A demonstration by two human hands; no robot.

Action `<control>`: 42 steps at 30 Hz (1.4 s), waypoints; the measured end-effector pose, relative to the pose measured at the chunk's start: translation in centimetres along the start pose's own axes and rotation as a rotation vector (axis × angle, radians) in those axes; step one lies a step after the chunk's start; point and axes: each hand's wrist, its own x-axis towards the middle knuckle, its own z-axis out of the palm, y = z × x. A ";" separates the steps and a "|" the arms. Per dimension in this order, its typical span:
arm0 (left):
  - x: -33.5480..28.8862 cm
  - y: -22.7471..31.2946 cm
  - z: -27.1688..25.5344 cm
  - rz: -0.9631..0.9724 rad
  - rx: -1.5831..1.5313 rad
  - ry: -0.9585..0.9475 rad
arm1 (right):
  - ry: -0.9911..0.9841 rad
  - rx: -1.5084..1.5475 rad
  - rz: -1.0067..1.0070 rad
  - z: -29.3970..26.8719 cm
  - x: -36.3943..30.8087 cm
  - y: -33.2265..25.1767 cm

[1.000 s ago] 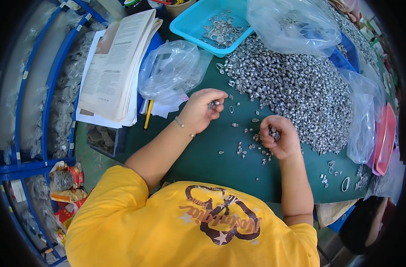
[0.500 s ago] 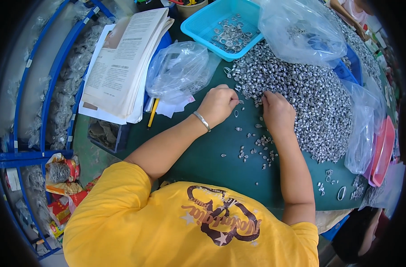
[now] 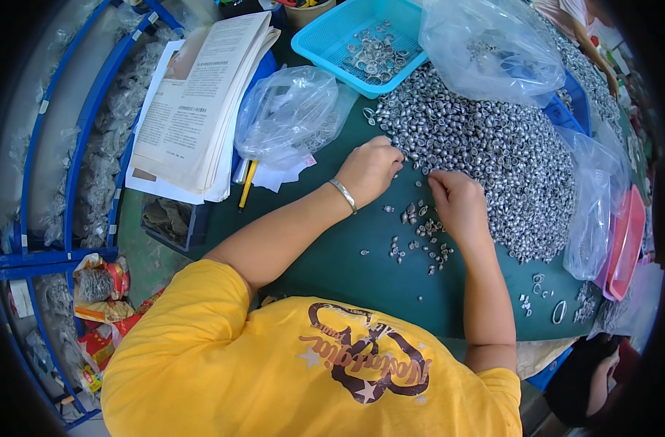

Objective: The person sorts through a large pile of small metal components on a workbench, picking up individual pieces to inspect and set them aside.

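A big heap of small silvery metal caps (image 3: pixel 493 146) covers the far right of the green table (image 3: pixel 347 262). My left hand (image 3: pixel 372 169) rests knuckles-up at the heap's near left edge, fingers curled onto the caps. My right hand (image 3: pixel 458 200) lies palm-down beside it at the heap's near edge, fingers curled among the caps. Whether either hand holds caps is hidden by the knuckles. Several loose caps (image 3: pixel 418 234) lie scattered on the table just below and between my hands.
A blue mesh basket (image 3: pixel 325 40) with metal rings stands at the back. Clear plastic bags (image 3: pixel 292 113) lie left of the heap, another bag (image 3: pixel 493 47) on top. An open booklet stack (image 3: pixel 201 102) and a yellow pencil (image 3: pixel 245 186) lie left. Pink trays (image 3: pixel 627 240) sit right.
Both hands have moved from the loose caps near me up to the heap's edge. The right hand, a closed fist a second ago, now lies flat at the pile.
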 end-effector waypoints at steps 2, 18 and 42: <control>-0.2 0.1 -0.2 -0.025 -0.157 0.021 | 0.062 -0.094 -0.034 0.8 0.7 0.3; -4.8 2.9 -1.6 -0.936 -1.715 -0.257 | 0.081 -0.059 0.025 1.2 -0.9 0.2; -5.3 4.0 -1.4 -0.821 -2.119 -0.406 | -0.427 1.858 0.336 -0.4 -2.9 0.3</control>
